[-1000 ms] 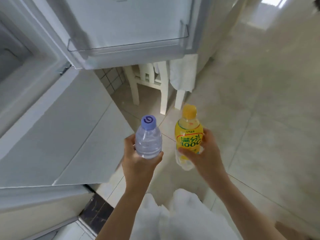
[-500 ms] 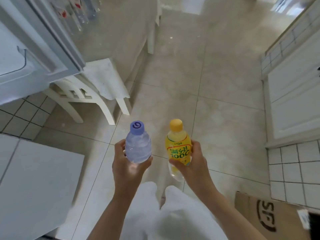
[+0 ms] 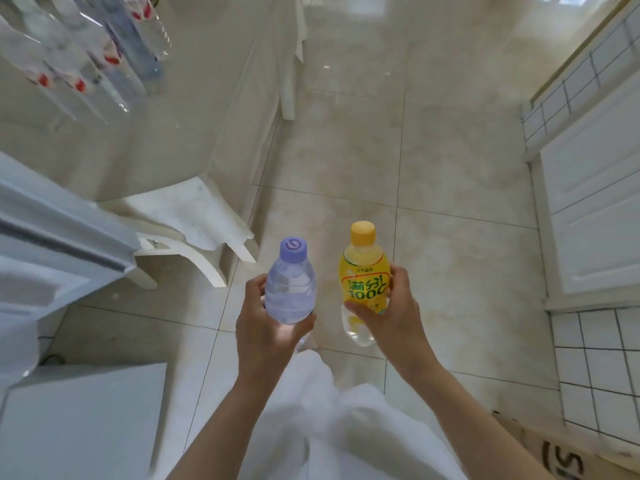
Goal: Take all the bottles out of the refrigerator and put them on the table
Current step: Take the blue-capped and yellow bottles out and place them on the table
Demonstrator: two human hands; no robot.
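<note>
Head view: the left hand [image 3: 268,327] wraps around the lower body of a clear bottle [image 3: 290,292] with a purple cap, fingers behind and thumb curled across the front. The right hand [image 3: 391,313] grips the yellow bottle [image 3: 364,284] at its label, thumb in front, fingers closed around the far side. Both bottles stand upright, near each other but not touching, carried above the tiled floor [image 3: 450,202] and well apart from the table [image 3: 145,140] at upper left. On that table other bottles [image 3: 86,60] already stand, blurred. The open fridge door [image 3: 59,244] shows at the left edge, with a white chair [image 3: 187,230] just beside the table.

The 2 bottles look like thin plastic, small and probably light enough for 1 hand each. The walls likely give under a hard squeeze, and coming from the fridge they may be damp and slippery. A mid-body hold, as here, seems sound; the caps offer a poorer purchase.
</note>
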